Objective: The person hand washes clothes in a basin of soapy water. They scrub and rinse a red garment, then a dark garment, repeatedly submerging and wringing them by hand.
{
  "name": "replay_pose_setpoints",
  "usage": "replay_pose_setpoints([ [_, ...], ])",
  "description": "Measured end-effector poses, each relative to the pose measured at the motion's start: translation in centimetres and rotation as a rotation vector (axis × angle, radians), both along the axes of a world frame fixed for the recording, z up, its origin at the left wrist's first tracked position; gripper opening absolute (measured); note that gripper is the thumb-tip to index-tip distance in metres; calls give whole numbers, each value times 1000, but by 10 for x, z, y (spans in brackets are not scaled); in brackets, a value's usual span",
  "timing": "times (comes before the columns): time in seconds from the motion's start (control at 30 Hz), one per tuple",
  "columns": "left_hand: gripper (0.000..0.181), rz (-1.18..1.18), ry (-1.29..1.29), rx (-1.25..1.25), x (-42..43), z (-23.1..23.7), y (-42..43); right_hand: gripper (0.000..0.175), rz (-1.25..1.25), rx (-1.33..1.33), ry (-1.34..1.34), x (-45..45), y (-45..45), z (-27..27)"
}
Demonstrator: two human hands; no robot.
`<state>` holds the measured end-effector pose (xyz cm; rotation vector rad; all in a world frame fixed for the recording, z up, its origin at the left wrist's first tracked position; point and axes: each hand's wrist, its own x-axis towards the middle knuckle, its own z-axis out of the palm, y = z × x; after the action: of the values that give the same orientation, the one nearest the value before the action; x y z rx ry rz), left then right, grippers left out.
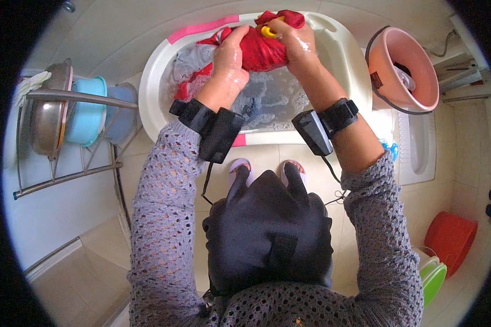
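Note:
A wet red garment (262,54) is held bunched over a white plastic tub (147,98) that has pink strips on its rim. My left hand (229,57) grips the cloth's left side, its thumb lying on top. On the other side, my right hand (296,43) is closed around the cloth, together with a small yellow object (268,32) that I cannot identify. Soapy water (270,96) with foam fills the tub. A pale cloth (194,59) and more red fabric (192,83) lie in the water beside my left hand.
A pink bucket (378,67) with items inside stands right of the tub, near a squat toilet (419,151). At the left, a metal rack (82,98) holds several basins, including a light blue basin (86,110). A red bucket (450,241) and green basin (433,282) sit lower right.

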<state>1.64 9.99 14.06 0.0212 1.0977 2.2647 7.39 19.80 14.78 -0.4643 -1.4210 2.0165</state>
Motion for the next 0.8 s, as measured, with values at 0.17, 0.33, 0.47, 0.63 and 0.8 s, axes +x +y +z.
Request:
replay_pose_setpoints([
  [0.17,29,-302,-161,-22,-14,-40,-3,26,-17,735,-264,2,-8,-6],
  [0.33,33,-546,-222,99,-29,-84,-10,31,23,1154,-316,1,-10,-21],
  [0.47,34,-539,373,-199,-28,-102,-15,36,46,1001,-576,2,-2,-49],
  [0.63,43,-555,-137,-483,-15,-101,-26,34,-123,46,-740,33,62,-86],
  [0.8,44,-458,5,-638,-39,-110,-74,38,9,-123,-82,139,203,-68],
])
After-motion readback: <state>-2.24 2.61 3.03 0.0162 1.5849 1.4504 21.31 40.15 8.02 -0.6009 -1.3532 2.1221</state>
